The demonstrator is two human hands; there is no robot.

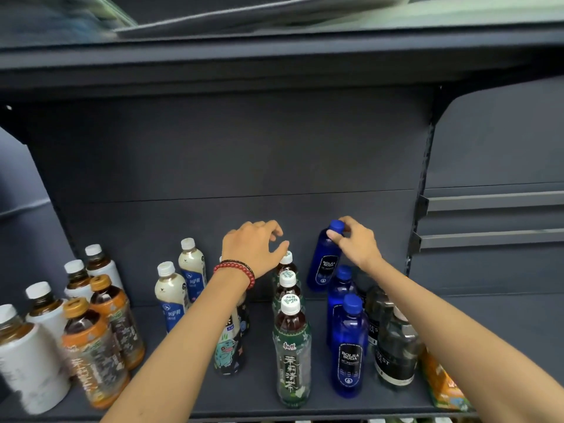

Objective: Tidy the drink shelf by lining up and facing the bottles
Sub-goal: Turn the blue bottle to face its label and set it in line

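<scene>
The rearmost blue soda bottle (325,264) stands upright near the back edge of the dark grey shelf (183,389), with the right hand's (355,242) grip pinching its cap. The left hand (253,248) curls over the rear green tea bottle (287,265); I cannot tell whether it grasps the bottle. Milk tea bottles (171,294) stand further left.

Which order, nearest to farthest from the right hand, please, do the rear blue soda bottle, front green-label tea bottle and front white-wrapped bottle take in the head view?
1. Rear blue soda bottle: at the back, its cap pinched by the right hand.
2. Front green-label tea bottle: centre front.
3. Front white-wrapped bottle: far left front.
</scene>
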